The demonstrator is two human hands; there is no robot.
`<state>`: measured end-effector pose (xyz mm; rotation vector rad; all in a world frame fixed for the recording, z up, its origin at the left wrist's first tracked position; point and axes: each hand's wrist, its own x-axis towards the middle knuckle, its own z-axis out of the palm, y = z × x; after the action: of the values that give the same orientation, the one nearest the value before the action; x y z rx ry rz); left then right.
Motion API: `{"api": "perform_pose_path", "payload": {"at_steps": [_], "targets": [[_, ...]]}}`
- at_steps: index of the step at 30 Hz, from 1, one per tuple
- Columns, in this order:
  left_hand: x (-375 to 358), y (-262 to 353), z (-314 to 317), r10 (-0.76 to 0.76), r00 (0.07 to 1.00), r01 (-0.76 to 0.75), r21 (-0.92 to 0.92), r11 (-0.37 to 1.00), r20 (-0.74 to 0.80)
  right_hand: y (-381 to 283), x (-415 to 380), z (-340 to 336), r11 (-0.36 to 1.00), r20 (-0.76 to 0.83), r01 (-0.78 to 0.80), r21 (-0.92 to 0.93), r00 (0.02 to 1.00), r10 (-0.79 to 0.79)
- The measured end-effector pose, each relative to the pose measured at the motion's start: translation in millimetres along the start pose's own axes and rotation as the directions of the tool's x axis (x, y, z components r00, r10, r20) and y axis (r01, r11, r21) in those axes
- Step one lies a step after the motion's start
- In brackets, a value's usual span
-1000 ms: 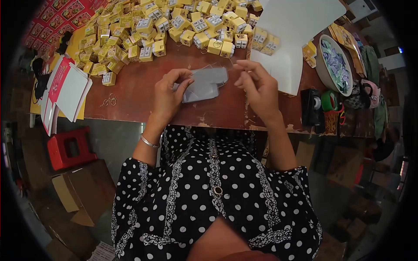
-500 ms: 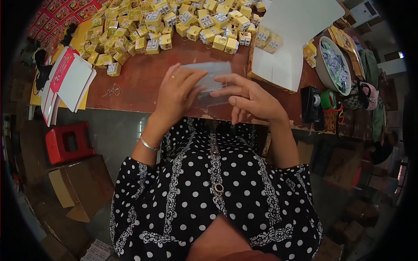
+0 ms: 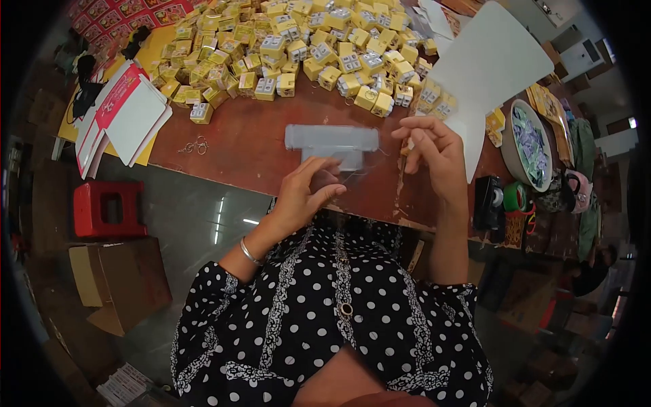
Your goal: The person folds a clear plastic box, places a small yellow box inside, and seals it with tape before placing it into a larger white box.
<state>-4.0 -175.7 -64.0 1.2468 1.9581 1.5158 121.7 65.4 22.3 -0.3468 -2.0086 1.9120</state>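
Note:
A clear plastic blister case (image 3: 332, 139) lies on the red-brown tabletop in front of me, with a lower flap toward me. My left hand (image 3: 305, 186) is at that flap, thumb and fingers apart in a loose curve around its near edge. To the right of the case, my right hand (image 3: 437, 152) is raised with loosely bent fingers, holding nothing I can see. Just beyond it, a white carton (image 3: 468, 136) has its lid up and contains several yellow-and-white small boxes (image 3: 434, 98) in clear plastic.
A large heap of small yellow boxes (image 3: 271, 47) covers the table's far side. White and pink cards (image 3: 132, 115) and metal rings (image 3: 200, 144) lie left. At right stand a bowl of purple packets (image 3: 525, 146), a tape dispenser (image 3: 487, 203) and green tape (image 3: 515, 197).
Both hands have come away from around the plastic case. My right hand moved right and up toward the carton; my left dropped to the case's near edge. The view has shifted.

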Motion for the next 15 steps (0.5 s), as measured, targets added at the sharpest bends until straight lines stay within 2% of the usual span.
{"api": "perform_pose_path", "payload": {"at_steps": [1, 2, 3, 4, 5, 8, 10, 12, 14, 15], "targets": [[-3.9, -3.9, -0.8, -0.123, 0.992, 0.126, -0.229, 0.965, 0.025, 1.2, 13.0, 2.2, 1.000, -0.075, -0.006, -0.027, 0.997, 0.004], [-7.2, -7.4, -0.9, -0.231, 0.970, 0.241, -0.444, 0.863, 0.077, 5.5, 27.4, 4.8, 1.000, -0.055, 0.004, -0.028, 0.998, -0.005], [-9.3, -10.7, -0.3, -0.232, 0.971, 0.230, -0.444, 0.866, 0.052, 12.5, 43.8, 8.6, 0.995, -0.041, -0.011, -0.104, 0.999, 0.006], [-11.4, -13.5, 0.5, -0.260, 0.964, 0.248, -0.580, 0.776, 0.065, 19.7, 59.6, 14.9, 0.983, -0.026, -0.024, -0.179, 0.999, 0.020], [-13.5, -15.3, -0.7, -0.284, 0.956, 0.254, -0.702, 0.665, 0.077, 26.3, 74.6, 26.7, 0.983, 0.002, -0.018, -0.181, 1.000, 0.019], [-21.6, -17.5, -12.8, -0.250, 0.967, 0.208, -0.724, 0.658, 0.051, 39.5, 119.1, 69.3, 0.967, 0.138, 0.037, -0.254, 0.990, -0.001], [-27.7, -19.8, -19.5, -0.260, 0.965, 0.149, -0.755, 0.639, -0.030, 52.7, 151.3, 99.3, 0.955, 0.235, 0.109, -0.277, 0.971, -0.043], [-29.7, -25.5, -28.6, -0.269, 0.958, 0.089, -0.781, 0.619, -0.104, 57.7, 177.2, 136.2, 0.834, 0.358, 0.318, -0.451, 0.920, -0.157], [-31.2, -33.1, -37.1, -0.287, 0.928, -0.019, -0.796, 0.605, -0.240, 59.7, 200.1, 169.7, 0.818, 0.377, 0.293, -0.494, 0.921, -0.102], [-32.0, -35.1, -41.7, -0.292, 0.923, -0.026, -0.796, 0.605, -0.252, 66.5, 212.2, 185.2, 0.662, 0.389, 0.408, -0.629, 0.902, -0.187]]}}
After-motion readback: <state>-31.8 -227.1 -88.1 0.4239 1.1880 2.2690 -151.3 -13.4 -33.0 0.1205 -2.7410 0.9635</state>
